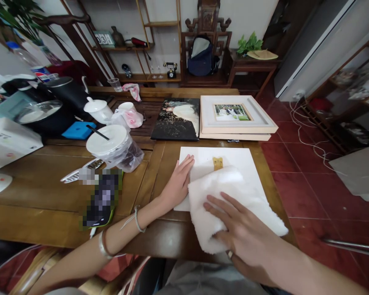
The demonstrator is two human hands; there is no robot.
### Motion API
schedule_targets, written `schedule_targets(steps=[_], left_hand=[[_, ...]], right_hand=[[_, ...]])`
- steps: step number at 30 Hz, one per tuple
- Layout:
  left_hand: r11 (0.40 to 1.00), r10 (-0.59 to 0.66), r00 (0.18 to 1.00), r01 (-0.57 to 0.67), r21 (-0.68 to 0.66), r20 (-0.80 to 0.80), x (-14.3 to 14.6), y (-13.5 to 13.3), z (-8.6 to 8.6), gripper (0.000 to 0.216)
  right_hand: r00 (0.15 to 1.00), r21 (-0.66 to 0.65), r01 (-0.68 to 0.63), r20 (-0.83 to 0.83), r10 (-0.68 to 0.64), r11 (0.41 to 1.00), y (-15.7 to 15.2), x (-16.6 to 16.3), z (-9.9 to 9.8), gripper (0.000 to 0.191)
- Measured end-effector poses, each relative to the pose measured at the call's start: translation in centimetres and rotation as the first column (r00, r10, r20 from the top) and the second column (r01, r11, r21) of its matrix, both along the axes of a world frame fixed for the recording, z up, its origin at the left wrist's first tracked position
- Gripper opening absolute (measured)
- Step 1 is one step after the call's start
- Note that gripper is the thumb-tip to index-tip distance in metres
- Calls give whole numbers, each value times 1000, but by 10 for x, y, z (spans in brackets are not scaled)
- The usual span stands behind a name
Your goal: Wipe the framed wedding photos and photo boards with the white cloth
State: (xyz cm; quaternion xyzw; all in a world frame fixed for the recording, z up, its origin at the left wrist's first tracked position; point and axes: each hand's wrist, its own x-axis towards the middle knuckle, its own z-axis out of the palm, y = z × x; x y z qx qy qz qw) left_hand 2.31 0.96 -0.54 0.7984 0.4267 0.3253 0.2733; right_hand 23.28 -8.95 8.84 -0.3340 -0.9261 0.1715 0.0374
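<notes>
A flat white panel (199, 157) lies near the table's front edge, with a small gold-coloured metal plate (217, 163) on its surface. My left hand (180, 180) rests flat along the panel's left edge, fingers stretched out together. Over the panel's right and front part spreads a fluffy white towel (217, 180), which hides much of it and hangs past its lower edge. My right hand (236, 225) presses on the towel, fingers bent over it and the thumb tucked into its folds.
Behind the panel lie a dark photo print (176, 119) and a pale picture frame (267, 123), stacked on another. Left of me are a phone (103, 198), a lidded cup (107, 141) in plastic, a blue box (76, 130) and a teapot (98, 110). The wooden table (160, 237) ends at right.
</notes>
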Motion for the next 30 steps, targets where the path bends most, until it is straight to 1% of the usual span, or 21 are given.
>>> schedule_targets(steps=[2,4,8,11,13,15,18,21,23,26,28,30], left_hand=[[1000,2,1000,-2,8,-2,0,0,0,48],[1000,5,1000,-5,13,5,0,0,-1,49],[1000,22,999,-22,3,37,1,0,0,48],[999,47,998,-47,-4,33,1,0,1,47],[998,57,998,-57,-5,34,1,1,2,46],[998,59,997,-60,7,50,0,1,1,46],[996,75,994,-79,34,85,-1,3,0,46],[994,102,990,-105,29,93,-2,3,1,45],[994,108,989,-110,16,96,-2,3,2,45],[994,103,989,-105,6,106,-2,3,3,45],[995,96,990,-97,5,106,-2,3,3,44],[996,92,990,-94,10,108,-2,3,2,44]], right_hand=[[1000,-56,7,-11,-8,998,11,6,5,25],[998,-60,49,-26,-51,997,26,10,6,35],[981,35,186,-57,-184,982,65,14,-2,40],[965,110,264,-30,-262,958,89,8,-10,41],[955,163,292,8,-297,942,98,1,-13,40],[950,208,293,46,-309,933,102,-7,-16,40],[958,238,246,89,-273,940,97,-16,-21,41],[974,242,172,104,-202,955,82,-21,-24,36],[986,226,115,90,-138,967,66,-23,-26,31],[999,224,31,26,-38,974,37,-26,-25,21],[1000,219,-8,-12,10,976,19,-26,-22,21],[999,167,-30,-30,35,985,6,-21,-16,21]])
